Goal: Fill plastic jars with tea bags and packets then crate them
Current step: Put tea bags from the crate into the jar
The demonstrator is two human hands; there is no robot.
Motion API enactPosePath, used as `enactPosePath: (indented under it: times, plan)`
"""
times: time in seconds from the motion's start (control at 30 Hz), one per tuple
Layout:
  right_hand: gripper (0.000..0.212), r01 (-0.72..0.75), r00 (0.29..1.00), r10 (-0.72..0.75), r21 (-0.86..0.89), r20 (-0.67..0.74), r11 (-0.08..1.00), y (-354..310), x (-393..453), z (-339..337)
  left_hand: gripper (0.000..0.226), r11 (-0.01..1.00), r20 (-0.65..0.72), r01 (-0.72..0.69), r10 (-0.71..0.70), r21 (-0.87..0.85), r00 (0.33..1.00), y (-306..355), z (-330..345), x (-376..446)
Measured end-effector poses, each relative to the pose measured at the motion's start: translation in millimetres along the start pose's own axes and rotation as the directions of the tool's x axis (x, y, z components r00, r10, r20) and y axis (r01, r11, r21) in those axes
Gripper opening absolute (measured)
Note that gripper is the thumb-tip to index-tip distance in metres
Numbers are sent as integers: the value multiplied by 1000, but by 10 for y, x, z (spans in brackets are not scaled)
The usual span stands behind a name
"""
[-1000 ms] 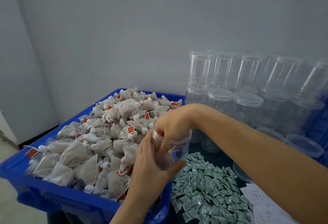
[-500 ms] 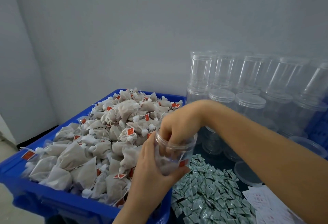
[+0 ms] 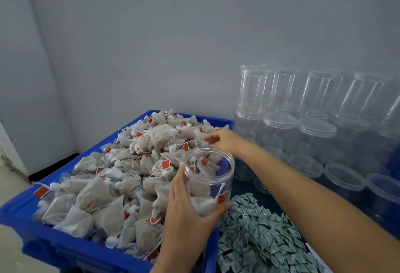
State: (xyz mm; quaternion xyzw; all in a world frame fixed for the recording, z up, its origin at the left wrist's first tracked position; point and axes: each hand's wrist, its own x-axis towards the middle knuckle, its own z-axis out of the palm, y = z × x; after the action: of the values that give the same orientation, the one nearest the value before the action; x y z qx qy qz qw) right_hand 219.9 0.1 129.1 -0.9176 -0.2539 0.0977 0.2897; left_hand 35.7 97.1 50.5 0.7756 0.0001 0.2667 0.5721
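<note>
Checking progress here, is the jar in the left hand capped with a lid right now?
No, the jar gripped by the left hand has an open mouth with no lid on it.

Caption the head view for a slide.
Left hand grips a clear plastic jar while right hand reaches over beige tea bags.

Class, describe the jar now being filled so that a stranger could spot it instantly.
Find the blue plastic crate heaped with tea bags. At its right edge, the left hand grips a clear plastic jar. Unlike the lidded, empty jars stacked behind, it is open-topped and holds tea bags.
</note>
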Motion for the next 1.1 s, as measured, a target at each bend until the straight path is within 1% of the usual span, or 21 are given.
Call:
enactPosePath:
  times: [0.03, 0.1, 0.17, 0.2, 0.27, 0.4, 0.47, 0.5, 0.67, 0.7, 0.77, 0.8, 0.83, 0.9, 1.03, 1.1]
  plan:
    - [43, -9, 998, 12, -32, 69, 999, 26, 20, 76, 109, 1000, 0, 2, -2, 3, 1000, 1, 1, -3]
    - [44, 26, 980, -2, -120, 198, 992, 49, 30, 189, 109, 1000, 2, 10, -10, -4, 1000, 4, 5, -4]
    - [50, 57, 966, -13, -164, 258, 985, 59, 21, 233, 111, 1000, 7, 14, -14, -10, 1000, 6, 10, -2]
    - [52, 61, 967, -15, -173, 256, 983, 64, 14, 231, 112, 1000, 15, 16, -16, -11, 1000, 6, 12, -2]
    - [50, 64, 971, -16, -197, 238, 978, 89, 15, 220, 113, 1000, 30, 18, -17, -17, 999, 7, 16, -1]
    - [37, 86, 982, -37, -264, 186, 961, 159, 22, 231, 114, 999, 46, 21, -20, -28, 999, 4, 21, 0]
    - [26, 100, 987, -61, -268, 149, 958, 192, 17, 225, 117, 999, 52, 43, -41, -32, 998, 6, 23, -4]
    - [20, 101, 988, -69, -247, 135, 964, 200, 6, 211, 118, 998, 53, 49, -47, -33, 997, 7, 23, -4]
    - [17, 89, 990, -87, -17, 108, 996, 206, -131, 61, 120, 998, 49, 56, -55, -31, 997, 25, 22, -8]
    - [21, 89, 991, -90, 10, 96, 996, 192, -164, 25, 118, 998, 49, 54, -52, -32, 997, 30, 22, -10]
    - [44, 74, 995, -77, 59, 55, 995, 137, -221, -53, 113, 999, 47, 43, -42, -29, 998, 41, 21, -11]
    - [51, 57, 997, -61, 86, 37, 995, 111, -241, -92, 112, 999, 45, 41, -40, -22, 998, 45, 20, -12]
    - [52, 47, 998, -50, 115, 24, 992, 81, -262, -131, 113, 999, 44, 42, -41, -16, 998, 47, 20, -12]
    - [45, 42, 999, -46, 174, 19, 984, 33, -302, -199, 116, 998, 47, 55, -54, -8, 997, 44, 20, -14]
    - [17, 67, 998, -69, 345, -7, 936, -49, -416, -310, 113, 998, 52, 54, -54, -8, 997, 47, 15, -23]
    - [17, 79, 997, -80, 446, -15, 892, -121, -475, -362, 113, 998, 56, 55, -54, -12, 997, 48, 10, -27]
